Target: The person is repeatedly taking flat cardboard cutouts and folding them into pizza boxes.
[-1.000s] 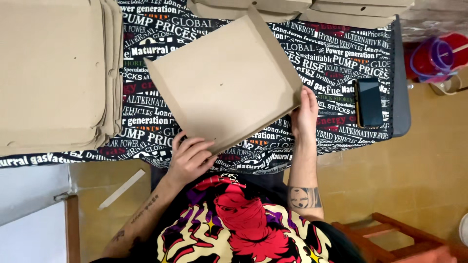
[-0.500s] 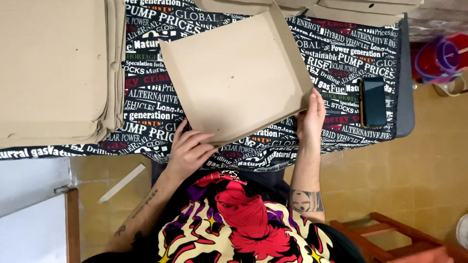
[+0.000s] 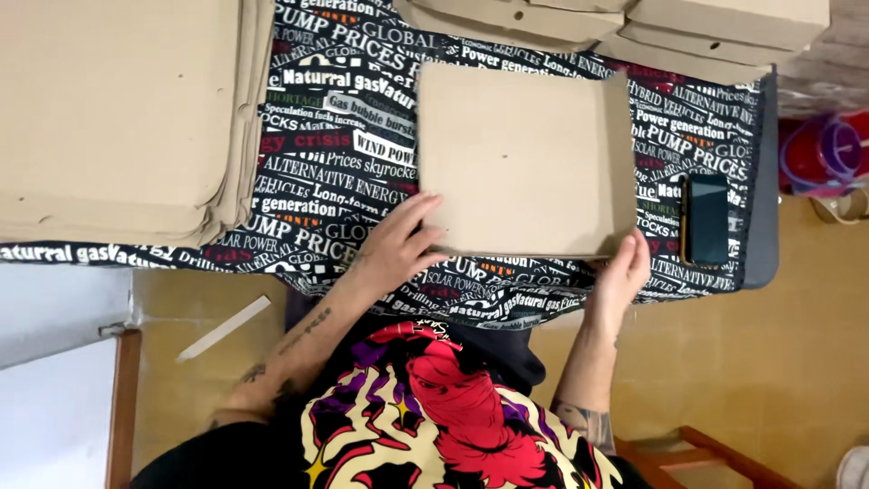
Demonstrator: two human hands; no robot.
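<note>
A square brown cardboard box (image 3: pixel 525 158) with low raised walls lies on a table covered by a black cloth with printed lettering (image 3: pixel 335 172). My left hand (image 3: pixel 398 244) grips its near left corner, fingers spread over the edge. At the near right corner my right hand (image 3: pixel 623 272) holds the box wall. The box sits square to the table edge.
A thick stack of flat cardboard blanks (image 3: pixel 118 118) fills the table's left side. Several folded boxes (image 3: pixel 634 23) are piled along the far edge. A dark phone (image 3: pixel 704 219) lies right of the box. Red and purple plastic containers (image 3: pixel 828 149) stand on the floor at right.
The box has turned from a diagonal tilt to lying square with the table, and it shifted right. Both hands moved with it to its near corners.
</note>
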